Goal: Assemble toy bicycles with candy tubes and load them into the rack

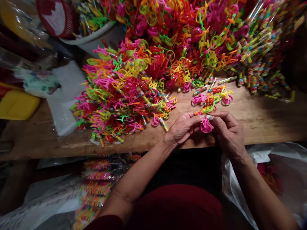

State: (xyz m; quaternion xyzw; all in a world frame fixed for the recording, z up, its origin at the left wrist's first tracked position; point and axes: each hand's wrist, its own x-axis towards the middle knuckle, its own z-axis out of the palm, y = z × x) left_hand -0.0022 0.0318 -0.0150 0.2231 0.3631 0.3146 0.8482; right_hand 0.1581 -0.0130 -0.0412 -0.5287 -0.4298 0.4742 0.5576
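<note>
Near the table's front edge, my left hand and my right hand meet, fingers pinched. Between their fingertips is a slim, colourful tube, with a pink plastic toy bicycle hanging at it. My fingers partly hide both, so I cannot tell how they are joined. Just beyond the fingertips lie a few loose toys, among them a yellow-green one and a pink one. A single striped tube rests on the wood left of my left hand.
A large heap of bright plastic toys covers the wooden table. More tubes are piled at the right. A pale tub with a red lid stands back left. Plastic bags hang below the right edge; packed toys lie below left.
</note>
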